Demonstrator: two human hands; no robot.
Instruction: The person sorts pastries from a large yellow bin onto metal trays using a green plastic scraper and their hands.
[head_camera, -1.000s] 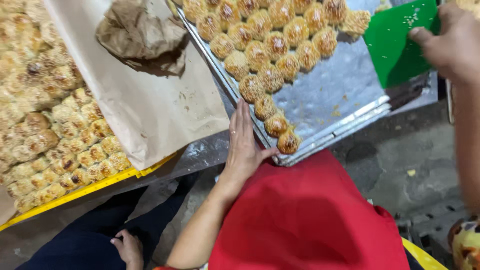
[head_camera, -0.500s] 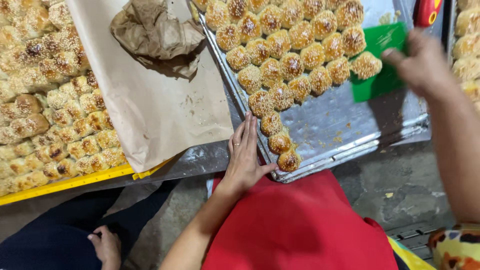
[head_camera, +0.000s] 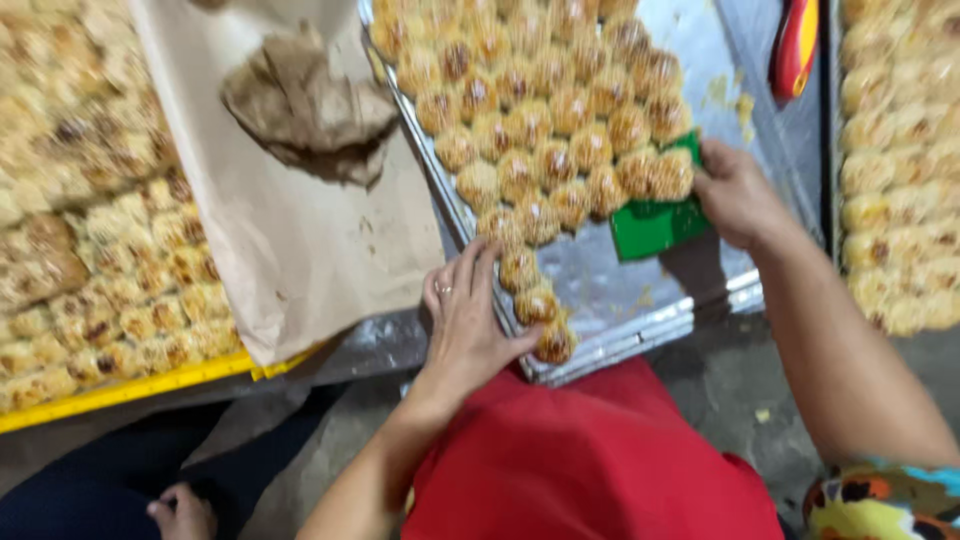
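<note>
Our right hand, right of centre, grips a green scraper pushed under the golden pastries on the metal tray. Our left hand, lower centre, lies flat and released on the tray's near edge, touching the nearest pastries.

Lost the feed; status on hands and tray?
Left hand flat on metal tray rim. Right hand holds green scraper under pastries. Nothing in the way.
</note>
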